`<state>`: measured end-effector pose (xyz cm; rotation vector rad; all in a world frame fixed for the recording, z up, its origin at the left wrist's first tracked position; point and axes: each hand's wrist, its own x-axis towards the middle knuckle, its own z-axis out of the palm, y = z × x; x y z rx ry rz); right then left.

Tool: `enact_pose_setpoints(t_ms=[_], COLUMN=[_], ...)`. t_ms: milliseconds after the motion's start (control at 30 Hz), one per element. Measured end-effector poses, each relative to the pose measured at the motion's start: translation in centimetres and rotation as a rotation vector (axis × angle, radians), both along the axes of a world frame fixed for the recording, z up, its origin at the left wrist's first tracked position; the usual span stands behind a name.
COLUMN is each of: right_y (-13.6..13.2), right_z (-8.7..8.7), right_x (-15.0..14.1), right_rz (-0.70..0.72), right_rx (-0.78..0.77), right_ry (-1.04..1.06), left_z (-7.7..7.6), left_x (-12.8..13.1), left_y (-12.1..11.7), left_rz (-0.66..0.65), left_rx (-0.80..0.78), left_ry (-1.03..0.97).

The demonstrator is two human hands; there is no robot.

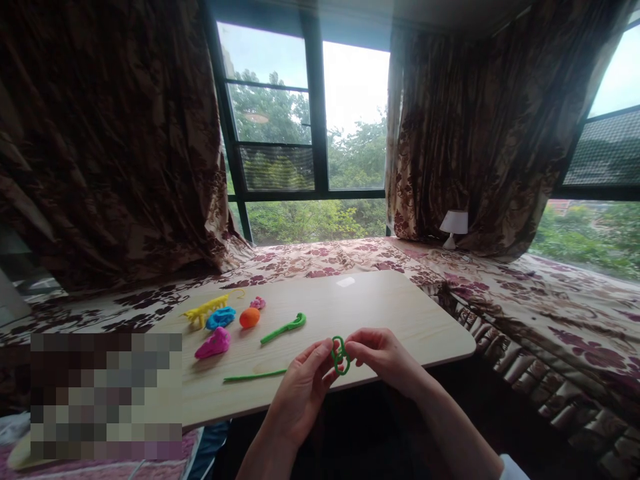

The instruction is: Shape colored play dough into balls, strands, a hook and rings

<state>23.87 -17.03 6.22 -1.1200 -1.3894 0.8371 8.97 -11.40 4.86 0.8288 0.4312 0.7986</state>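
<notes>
A looped piece of green modelling clay (341,365) is held up over the table's near edge, between both hands. My left hand (311,373) pinches its left side between thumb and fingers. From the right, my right hand (376,348) has its thumb and fingertips closed at the loop's upper side. Beyond the hands lies a green clay strip (277,331) with a curled end. A thin green clay strand (254,377) rests left of my left hand, and its right end passes behind that hand.
On the wooden table (350,307) lie yellow clay with leg-like prongs (207,309), blue clay (221,318), an orange ball (249,317), a small pink piece (258,303) and a magenta lump (213,343). A white lamp (454,223) stands on the window seat. A pixelated patch covers the lower left.
</notes>
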Motion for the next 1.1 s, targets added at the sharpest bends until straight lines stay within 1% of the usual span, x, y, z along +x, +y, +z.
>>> enact_pose_setpoints(t_ms=[133, 200, 267, 300, 367, 433, 467, 533, 600, 633, 700, 800, 867, 933, 1000, 1100], right_y=[0.5, 1.0, 2.0, 2.8, 4.8, 7.2, 8.5, 10.5, 11.6, 11.7, 11.1, 8.7, 7.0, 5.8, 5.4, 6.0], right_z=[-0.5, -0.7, -0.8, -0.8, -0.9, -1.1, -1.2, -1.5, -1.9, -1.9, -1.9, -1.7, -1.8, -2.1, -2.6, -3.2], right_x=[0.1, 0.3, 0.8, 1.1, 1.9, 2.8, 3.3, 4.3, 5.3, 5.8, 6.7, 6.7, 5.3, 3.4, 1.5, -0.2], right_rz=[0.035, 0.064, 0.063, 0.041, -0.039, -0.128, -0.149, -0.181, -0.217, -0.242, -0.299, -0.352, -0.321, -0.251, -0.206, -0.187], right_rx=[-0.069, -0.088, -0.071, -0.056, -0.057, -0.113, -0.14, -0.185, -0.205, -0.206, -0.18, -0.115, -0.065, 0.017, 0.097, 0.14], right_ry=[0.106, 0.108, 0.076, 0.045, -0.076, -0.239, -0.283, -0.348, -0.395, -0.423, -0.474, -0.526, -0.562, -0.648, -0.774, -0.926], left_z=[-0.4, -0.6, -0.6, -0.6, -0.6, -0.7, -0.8, -1.1, -1.5, -1.8, -2.3, -2.9, -3.1, -3.2, -3.1, -3.0], left_x=[0.1, 0.1, 0.0, -0.2, -0.6, -1.2, -1.5, -2.1, -2.5, -2.7, -3.0, -3.2, -3.3, -3.2, -3.1, -3.0], left_y=[0.3, 0.6, 1.0, 1.3, 1.9, 2.7, 3.1, 3.9, 4.5, 4.7, 5.0, 5.1, 4.9, 4.5, 4.2, 3.9], left_rz=[0.041, 0.067, 0.102, 0.139, 0.27, 0.425, 0.485, 0.554, 0.606, 0.634, 0.681, 0.697, 0.658, 0.587, 0.523, 0.497], left_rx=[0.028, 0.05, 0.105, 0.155, 0.295, 0.454, 0.527, 0.665, 0.811, 0.887, 1.03, 1.173, 1.237, 1.299, 1.344, 1.355], left_ry=[0.038, 0.067, 0.133, 0.191, 0.343, 0.489, 0.543, 0.623, 0.697, 0.736, 0.817, 0.987, 1.105, 1.171, 1.189, 1.187])
